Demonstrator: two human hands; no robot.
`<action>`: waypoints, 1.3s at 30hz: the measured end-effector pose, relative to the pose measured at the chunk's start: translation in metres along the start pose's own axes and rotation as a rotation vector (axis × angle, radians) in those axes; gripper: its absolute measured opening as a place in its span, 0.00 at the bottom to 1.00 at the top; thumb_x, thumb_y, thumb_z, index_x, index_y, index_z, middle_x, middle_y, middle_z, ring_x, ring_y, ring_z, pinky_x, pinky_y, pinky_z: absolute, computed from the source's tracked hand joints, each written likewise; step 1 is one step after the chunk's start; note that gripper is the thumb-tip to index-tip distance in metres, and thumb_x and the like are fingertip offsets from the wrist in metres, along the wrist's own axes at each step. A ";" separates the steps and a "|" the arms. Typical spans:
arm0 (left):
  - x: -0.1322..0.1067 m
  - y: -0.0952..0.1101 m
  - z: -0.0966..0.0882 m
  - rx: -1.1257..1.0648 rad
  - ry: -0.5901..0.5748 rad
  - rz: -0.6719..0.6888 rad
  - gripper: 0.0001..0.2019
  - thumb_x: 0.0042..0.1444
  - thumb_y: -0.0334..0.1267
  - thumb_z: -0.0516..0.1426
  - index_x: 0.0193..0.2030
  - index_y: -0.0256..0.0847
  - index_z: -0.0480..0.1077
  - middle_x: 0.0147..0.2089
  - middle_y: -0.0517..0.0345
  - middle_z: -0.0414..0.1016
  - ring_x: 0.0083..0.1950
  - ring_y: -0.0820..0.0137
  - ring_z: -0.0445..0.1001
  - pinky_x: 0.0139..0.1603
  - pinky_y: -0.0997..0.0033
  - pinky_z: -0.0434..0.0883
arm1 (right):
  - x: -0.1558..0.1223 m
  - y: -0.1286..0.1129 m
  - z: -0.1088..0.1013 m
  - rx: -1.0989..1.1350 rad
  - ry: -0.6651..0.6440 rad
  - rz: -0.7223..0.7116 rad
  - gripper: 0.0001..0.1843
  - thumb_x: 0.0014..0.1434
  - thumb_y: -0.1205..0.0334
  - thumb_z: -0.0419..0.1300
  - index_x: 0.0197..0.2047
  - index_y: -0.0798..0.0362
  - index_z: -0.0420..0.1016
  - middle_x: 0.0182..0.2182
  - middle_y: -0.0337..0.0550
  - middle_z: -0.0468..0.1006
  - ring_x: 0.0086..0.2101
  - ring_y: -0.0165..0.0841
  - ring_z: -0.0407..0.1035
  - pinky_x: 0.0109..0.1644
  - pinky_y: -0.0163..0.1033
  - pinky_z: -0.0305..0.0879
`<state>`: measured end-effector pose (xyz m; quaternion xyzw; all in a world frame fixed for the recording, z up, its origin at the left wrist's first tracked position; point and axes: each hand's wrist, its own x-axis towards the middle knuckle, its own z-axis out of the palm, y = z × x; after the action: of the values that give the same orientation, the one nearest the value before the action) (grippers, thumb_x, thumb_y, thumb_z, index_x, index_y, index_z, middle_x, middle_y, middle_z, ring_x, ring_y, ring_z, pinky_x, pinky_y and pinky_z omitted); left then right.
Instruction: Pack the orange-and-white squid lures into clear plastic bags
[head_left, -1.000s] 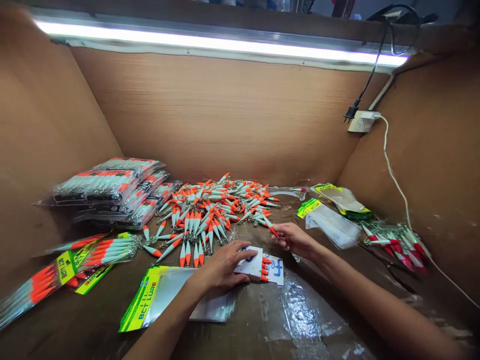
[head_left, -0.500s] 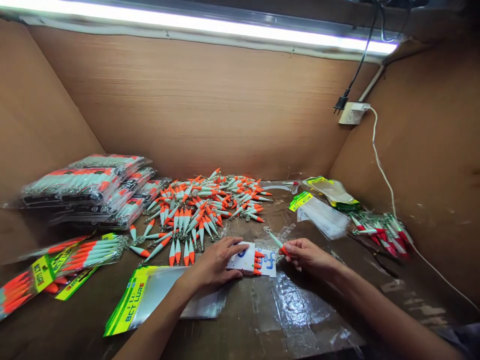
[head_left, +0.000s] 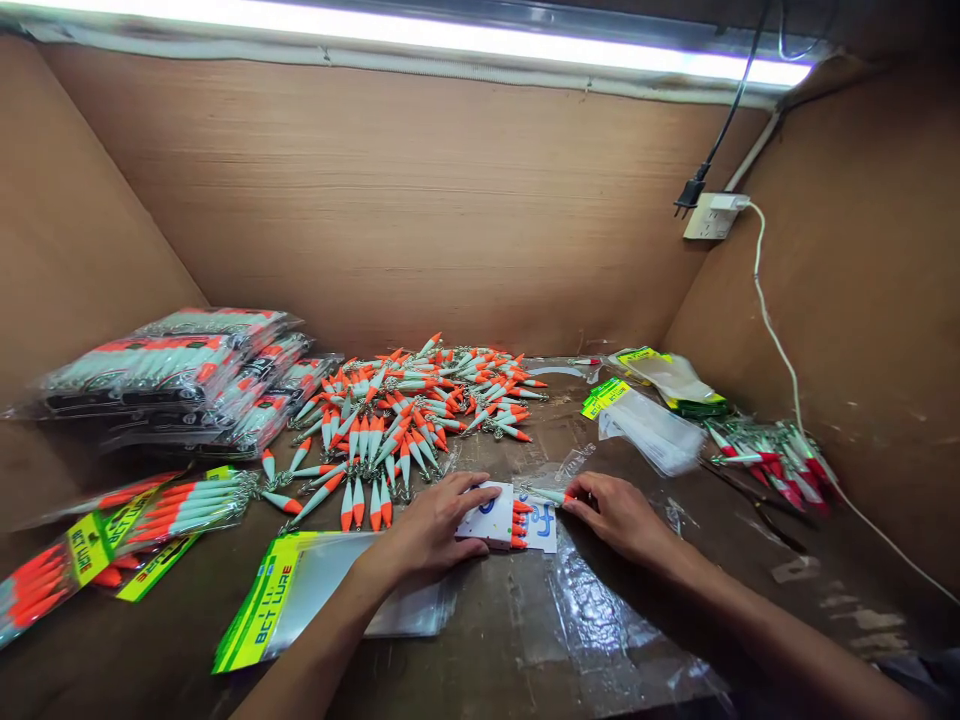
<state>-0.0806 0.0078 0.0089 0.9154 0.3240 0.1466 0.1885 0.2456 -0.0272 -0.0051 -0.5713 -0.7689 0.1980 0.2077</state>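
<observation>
My left hand [head_left: 442, 520] is closed around a small white box [head_left: 489, 520] on the table, thumb at the near side and fingers over the top. Orange tips of several fishing lures [head_left: 519, 527] stick out of the box's right end, above a white card [head_left: 544, 530] with blue writing. Between thumb and fingers, my right hand [head_left: 611, 510] pinches one more fishing lure [head_left: 551, 495], white with its hooked end pointing left at the box's open end. A pile of orange-and-white fishing lures [head_left: 405, 410] lies behind the box.
Flat plastic bags with yellow-green headers [head_left: 274, 600] lie by my left forearm. Filled lure packs [head_left: 172, 510] and stacked packages [head_left: 165, 370] sit at left. At right are more bags [head_left: 652, 430], red-and-white lures [head_left: 772, 460] and a white cord [head_left: 772, 330].
My right hand has brought its lure left and turned it nearly level, so its hooked end is now at the box's opening. My left hand stays on the box.
</observation>
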 end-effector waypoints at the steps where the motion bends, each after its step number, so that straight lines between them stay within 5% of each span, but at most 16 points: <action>1: 0.000 -0.001 0.000 0.000 -0.003 0.001 0.34 0.55 0.43 0.65 0.68 0.55 0.61 0.68 0.49 0.61 0.66 0.54 0.64 0.64 0.51 0.66 | 0.001 -0.001 0.001 -0.031 0.000 -0.011 0.11 0.66 0.53 0.57 0.39 0.49 0.76 0.36 0.41 0.81 0.37 0.35 0.73 0.40 0.37 0.60; 8: 0.001 -0.007 0.007 -0.018 0.023 0.034 0.35 0.55 0.42 0.65 0.68 0.54 0.60 0.69 0.49 0.61 0.67 0.56 0.64 0.65 0.52 0.65 | 0.029 -0.025 0.021 -0.190 -0.016 -0.157 0.12 0.67 0.53 0.56 0.40 0.48 0.78 0.37 0.44 0.81 0.40 0.38 0.72 0.42 0.38 0.61; 13: 0.001 -0.006 0.007 -0.013 0.027 0.002 0.36 0.53 0.44 0.67 0.68 0.53 0.61 0.68 0.48 0.62 0.66 0.56 0.65 0.64 0.52 0.67 | 0.051 -0.033 0.033 -0.095 -0.012 -0.150 0.06 0.64 0.60 0.60 0.41 0.51 0.78 0.36 0.44 0.81 0.37 0.36 0.74 0.40 0.37 0.64; 26: 0.001 -0.002 0.009 0.088 0.025 -0.005 0.29 0.57 0.49 0.64 0.66 0.57 0.65 0.70 0.49 0.59 0.68 0.53 0.63 0.65 0.49 0.65 | 0.049 -0.031 0.039 -0.251 0.116 -0.362 0.05 0.65 0.68 0.58 0.39 0.53 0.75 0.37 0.46 0.77 0.41 0.37 0.68 0.43 0.38 0.62; 30: 0.001 0.004 0.008 0.099 0.026 -0.017 0.29 0.58 0.49 0.63 0.66 0.57 0.64 0.70 0.51 0.60 0.67 0.53 0.63 0.65 0.49 0.66 | 0.053 -0.029 0.038 -0.125 0.033 -0.363 0.09 0.61 0.74 0.58 0.35 0.52 0.77 0.35 0.42 0.76 0.37 0.32 0.70 0.40 0.34 0.62; 35: 0.002 0.008 0.016 0.092 0.078 -0.041 0.35 0.55 0.50 0.65 0.68 0.56 0.60 0.70 0.48 0.61 0.66 0.52 0.65 0.63 0.48 0.67 | 0.043 -0.035 0.019 -0.074 0.139 -0.226 0.13 0.65 0.69 0.54 0.47 0.51 0.78 0.41 0.45 0.78 0.42 0.36 0.72 0.48 0.40 0.65; 39: -0.001 0.005 0.000 0.025 0.126 -0.046 0.45 0.51 0.49 0.68 0.73 0.52 0.52 0.71 0.45 0.57 0.69 0.53 0.62 0.66 0.49 0.65 | 0.027 -0.069 0.027 -0.125 0.073 -0.387 0.27 0.64 0.53 0.59 0.64 0.51 0.66 0.62 0.53 0.68 0.59 0.45 0.62 0.64 0.51 0.57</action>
<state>-0.0788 0.0038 0.0104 0.8990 0.3578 0.1956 0.1596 0.1687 -0.0212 0.0123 -0.4317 -0.8670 0.0853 0.2337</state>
